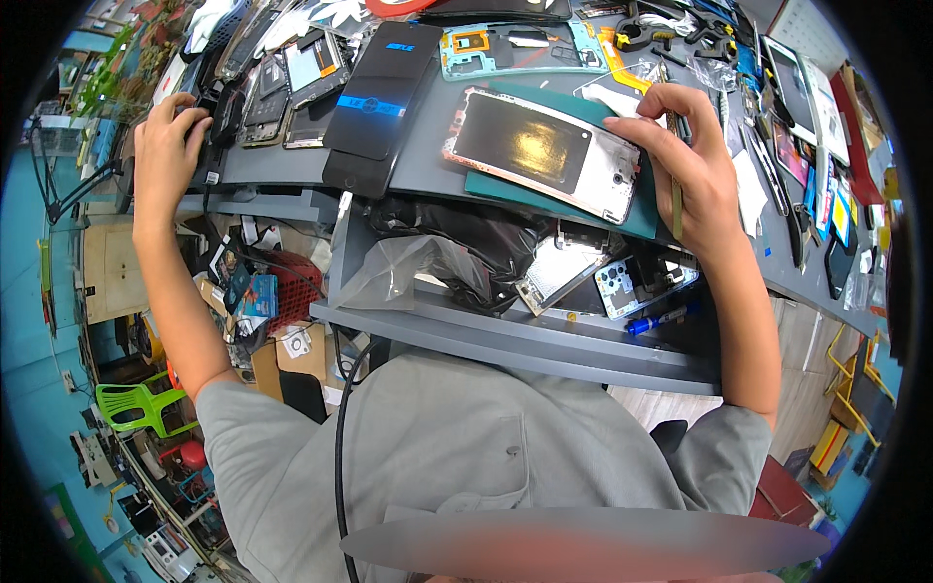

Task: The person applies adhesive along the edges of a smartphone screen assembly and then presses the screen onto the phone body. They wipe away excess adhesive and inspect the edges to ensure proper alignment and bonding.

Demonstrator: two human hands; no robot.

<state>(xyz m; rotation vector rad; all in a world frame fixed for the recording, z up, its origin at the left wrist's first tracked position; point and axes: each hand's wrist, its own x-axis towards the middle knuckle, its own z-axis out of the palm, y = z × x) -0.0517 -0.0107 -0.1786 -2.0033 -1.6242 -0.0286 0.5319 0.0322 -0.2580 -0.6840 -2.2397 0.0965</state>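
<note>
In front of me a phone frame (530, 146) with a dark panel and a shiny golden patch lies tilted on a green mat (496, 185). My right hand (692, 160) is closed round a slim olive-brown tool (676, 206), its kind partly hidden by the fingers. The thumb of that hand hovers at or touches the frame's upper right edge; which, I cannot tell. Far to the left, my left hand (167, 155) is raised with curled fingers beside a small black device (226, 117). Whatever those fingers grip is hidden.
A black phone-shaped box (379, 97) stands left of the mat, with opened phones (316, 68) beyond it. A teal phone frame (525, 49) lies behind. Below the desk edge, an open drawer (437, 325) holds black plastic, phone parts and a blue marker (657, 319). Tools crowd the right.
</note>
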